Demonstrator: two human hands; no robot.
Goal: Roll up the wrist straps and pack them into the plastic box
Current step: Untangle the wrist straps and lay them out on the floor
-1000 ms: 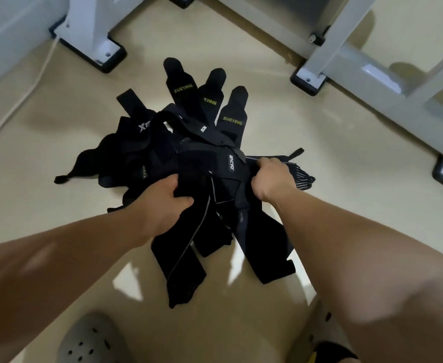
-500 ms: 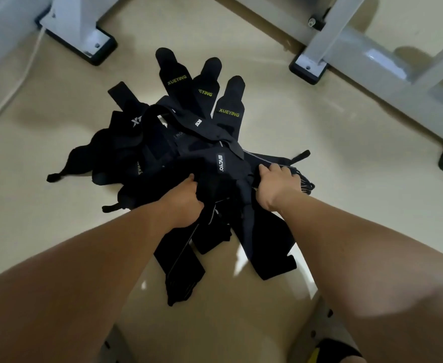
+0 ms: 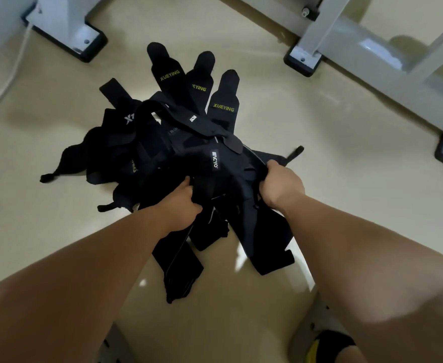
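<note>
The left hand (image 3: 182,205) is curled round a fold of black fabric at the near edge of the heap, and the right hand (image 3: 280,186) grips another fold just to the right, fingers closed and buried in the cloth. Both hold parts of the pile of wrist straps (image 3: 178,142), which lies in a tangle on the beige floor (image 3: 346,158) in front of the person. Loose ends trail below the hands toward the viewer, and three tabs printed XUEYING (image 3: 223,100) fan out on the far side. None of the straps looks rolled (every one I can make out lies flat or crumpled), and the plastic box is nowhere in view. I judge the task to be at its very start: one strap has to be sorted out of the heap, rolled and packed, and then all the rest likewise. Beyond the pile stand white metal frame legs (image 3: 306,40) on black feet, and a pale cable (image 3: 5,87) runs along the left
</note>
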